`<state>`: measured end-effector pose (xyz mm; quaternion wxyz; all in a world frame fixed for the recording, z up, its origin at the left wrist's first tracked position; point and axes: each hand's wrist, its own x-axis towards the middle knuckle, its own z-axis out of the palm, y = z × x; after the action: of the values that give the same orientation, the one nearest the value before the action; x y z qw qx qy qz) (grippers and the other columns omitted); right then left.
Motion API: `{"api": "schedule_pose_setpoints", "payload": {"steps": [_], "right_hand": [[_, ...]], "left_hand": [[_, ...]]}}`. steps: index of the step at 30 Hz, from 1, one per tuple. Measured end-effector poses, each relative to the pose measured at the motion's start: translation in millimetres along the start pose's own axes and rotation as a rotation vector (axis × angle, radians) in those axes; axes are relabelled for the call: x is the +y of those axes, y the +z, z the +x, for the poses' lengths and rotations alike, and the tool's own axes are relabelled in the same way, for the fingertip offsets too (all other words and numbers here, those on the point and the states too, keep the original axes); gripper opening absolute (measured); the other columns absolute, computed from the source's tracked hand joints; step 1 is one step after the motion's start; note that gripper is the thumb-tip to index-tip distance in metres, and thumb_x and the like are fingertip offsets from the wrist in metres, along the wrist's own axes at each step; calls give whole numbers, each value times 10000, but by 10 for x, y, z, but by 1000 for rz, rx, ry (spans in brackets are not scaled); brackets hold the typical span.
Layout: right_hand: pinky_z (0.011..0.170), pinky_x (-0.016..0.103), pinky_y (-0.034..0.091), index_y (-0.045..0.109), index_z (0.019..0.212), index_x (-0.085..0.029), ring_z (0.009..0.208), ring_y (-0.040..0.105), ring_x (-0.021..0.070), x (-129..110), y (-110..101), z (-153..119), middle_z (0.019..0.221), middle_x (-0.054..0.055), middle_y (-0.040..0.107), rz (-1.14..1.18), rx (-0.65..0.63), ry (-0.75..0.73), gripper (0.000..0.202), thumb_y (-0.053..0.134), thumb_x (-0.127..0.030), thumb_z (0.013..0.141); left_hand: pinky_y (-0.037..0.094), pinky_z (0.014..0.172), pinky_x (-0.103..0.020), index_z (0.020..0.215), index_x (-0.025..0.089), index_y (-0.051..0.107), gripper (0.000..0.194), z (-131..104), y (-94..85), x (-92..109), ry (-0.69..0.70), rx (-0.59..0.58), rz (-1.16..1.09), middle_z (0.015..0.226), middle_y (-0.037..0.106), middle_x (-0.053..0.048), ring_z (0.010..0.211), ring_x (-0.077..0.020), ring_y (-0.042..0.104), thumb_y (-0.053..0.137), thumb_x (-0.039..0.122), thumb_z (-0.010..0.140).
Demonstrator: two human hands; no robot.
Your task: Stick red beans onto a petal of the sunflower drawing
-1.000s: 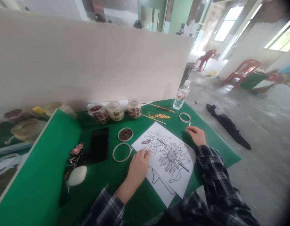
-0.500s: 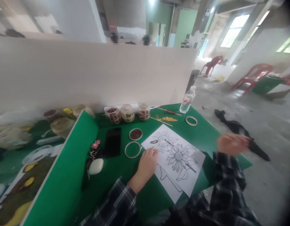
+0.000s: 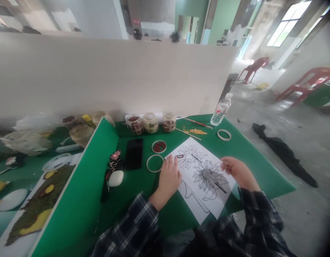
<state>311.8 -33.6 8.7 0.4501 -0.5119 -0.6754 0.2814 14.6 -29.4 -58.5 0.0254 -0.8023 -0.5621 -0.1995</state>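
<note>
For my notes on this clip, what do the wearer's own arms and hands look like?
Both arms wear long, loose plaid sleeves, dark navy to black crossed by thin pale lines: left sleeve, right sleeve. The left hand and right hand are bare, with no gloves. No watch or bracelet shows at either wrist; finer details are too blurred to tell.

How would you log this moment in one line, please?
left hand: on flower drawing | right hand: at drawing's right side, contact unclear | black phone: left of drawing
</note>
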Motion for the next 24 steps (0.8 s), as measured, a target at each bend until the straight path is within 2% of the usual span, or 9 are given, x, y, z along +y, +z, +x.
{"api": "schedule_pose_setpoints", "payload": {"steps": [2, 4, 6, 8, 13, 18, 20, 22, 24], "right_hand": [[731, 387, 564, 685, 1047, -216, 885, 704, 263, -94, 316, -142, 986, 105, 732, -196, -71, 155, 422, 541, -561, 851], [1010, 509, 440, 555, 1301, -209, 1234, 531, 336, -167, 589, -304, 1332, 150, 574, -453, -124, 278, 667, 593, -625, 781], [1094, 561, 324, 404, 1436, -171, 1368, 361, 368, -185, 738, -421, 1473, 179, 414, -625, -199, 359, 897, 608, -681, 727], [1128, 575, 251, 310, 1485, -156, 1427, 242, 360, -135, 742, -458, 1534, 172, 309, -731, -258, 396, 977, 599, -692, 721], [1152, 557, 213, 282, 1500, -195, 1457, 153, 327, 184, 361, -305, 1572, 123, 235, -738, -355, 436, 955, 612, -649, 727], [1140, 516, 282, 472, 1393, -165, 1407, 296, 351, 341, 28, -138, 1510, 170, 358, -669, -286, 389, 831, 717, -518, 681], [1080, 512, 372, 594, 1264, -175, 1280, 483, 342, 239, 35, -98, 1377, 164, 529, -637, -169, 377, 613, 697, -451, 725], [921, 459, 501, 675, 1103, -203, 1009, 648, 266, 68, 158, -60, 1151, 114, 669, -529, -12, 338, 359, 576, -431, 844], [804, 387, 534, 707, 978, -205, 883, 656, 214, -96, 381, -11, 1012, 81, 691, -383, 26, 231, 285, 566, -428, 868]], "left_hand": [[320, 1112, -488, 1406, 0, 371, 583, 1, 13, -20, -19, -29, 2, 1449, 409, -254, 1372, -334, 356, 447, 230, 875], [309, 1119, -489, 1401, -26, 365, 599, 4, 21, -34, -19, -55, 5, 1423, 441, -262, 1359, -336, 379, 449, 254, 878], [312, 1117, -490, 1398, -37, 361, 612, 4, 17, -35, -3, -58, 7, 1408, 457, -264, 1343, -334, 404, 455, 273, 878], [323, 1109, -493, 1383, -30, 388, 600, 1, -3, -23, 19, -49, 5, 1389, 483, -258, 1322, -329, 433, 459, 295, 884], [371, 1072, -479, 1287, 9, 528, 478, -37, -80, 42, 103, -4, 20, 1237, 624, -217, 1186, -300, 564, 439, 287, 908], [445, 993, -453, 1112, 40, 647, 337, -126, -84, 143, 225, 62, 30, 1051, 707, -193, 1042, -275, 646, 463, 212, 888], [464, 966, -444, 1053, 36, 667, 310, -168, -82, 189, 251, 82, 22, 1000, 714, -198, 991, -272, 663, 466, 203, 887], [478, 940, -444, 1012, 38, 679, 297, -199, -91, 227, 266, 95, 25, 975, 716, -202, 959, -273, 671, 467, 203, 887], [493, 905, -446, 974, 44, 688, 284, -212, -109, 248, 273, 108, 38, 973, 715, -208, 941, -279, 673, 472, 204, 884]]}}
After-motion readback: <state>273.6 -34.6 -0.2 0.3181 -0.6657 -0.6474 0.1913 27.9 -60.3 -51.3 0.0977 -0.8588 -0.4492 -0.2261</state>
